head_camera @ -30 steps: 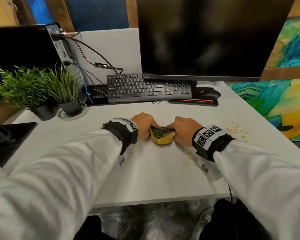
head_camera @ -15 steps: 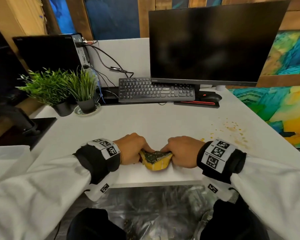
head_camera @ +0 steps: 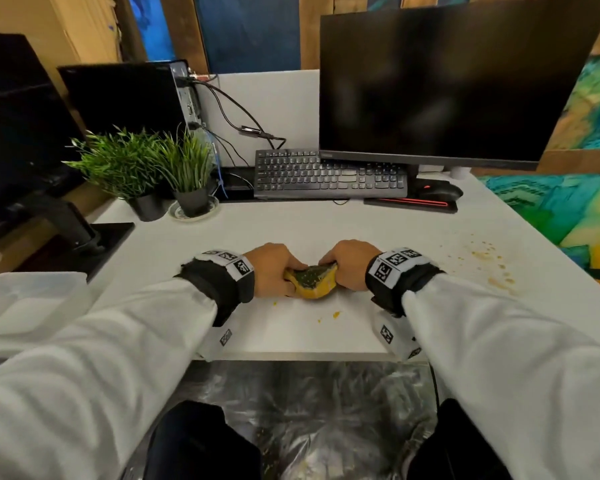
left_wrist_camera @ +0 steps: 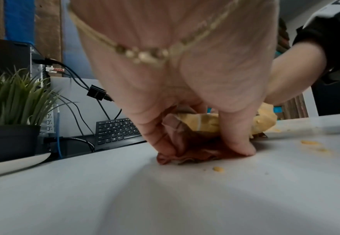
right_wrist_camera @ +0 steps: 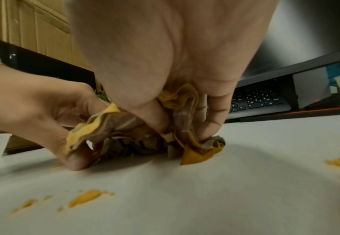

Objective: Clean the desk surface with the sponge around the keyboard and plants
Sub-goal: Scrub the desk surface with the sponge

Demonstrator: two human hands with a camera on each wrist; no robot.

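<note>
Left hand curled, grips left end of crumpled yellow sponge with dark speckled top; fingertips press on white tabletop. Sponge sits between both hands, near front edge of tabletop. Looks soft, light, probably wet and slippery; better hold by both ends. Right hand curled, pinches right end. Yellow crumbs well to right.
</note>
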